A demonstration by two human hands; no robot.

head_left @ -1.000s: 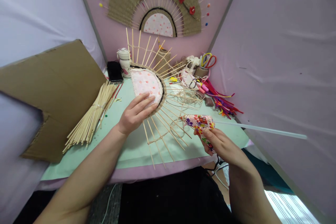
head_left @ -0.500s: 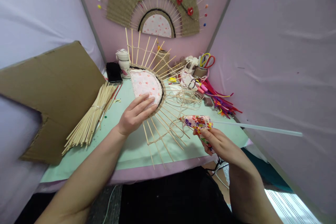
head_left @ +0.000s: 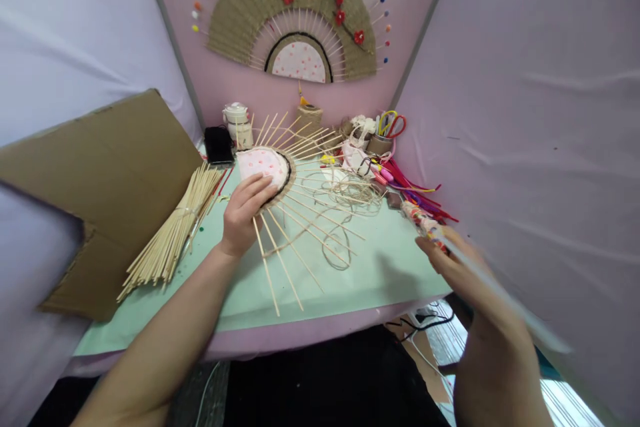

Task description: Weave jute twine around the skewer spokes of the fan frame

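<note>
A half-round piece covered in pink dotted cloth [head_left: 257,162] has thin wooden sticks [head_left: 320,213] fanning out from its dark-edged curved rim. My left hand [head_left: 246,210] rests on the cloth, its fingers stretched out over the lower part. At the right, beyond the table's corner, my right hand [head_left: 457,260] is wrapped round a flower-patterned glue gun [head_left: 424,221], which is partly blurred. A long pale glue stick [head_left: 520,307] sticks out of its back end toward the lower right. Loose twine [head_left: 357,193] lies under and beside the sticks.
A bundle of sticks [head_left: 175,227] and a large cardboard sheet [head_left: 115,180] are at the left. At the back are a white bottle [head_left: 239,127], a black pouch [head_left: 219,145], a twine spool [head_left: 309,119] and a scissors holder [head_left: 381,145]. A finished fan [head_left: 295,20] hangs behind.
My right hand has moved right with the glue gun, away from the sticks. The half-round piece has shifted slightly left and lies flatter, with my left hand still on it.
</note>
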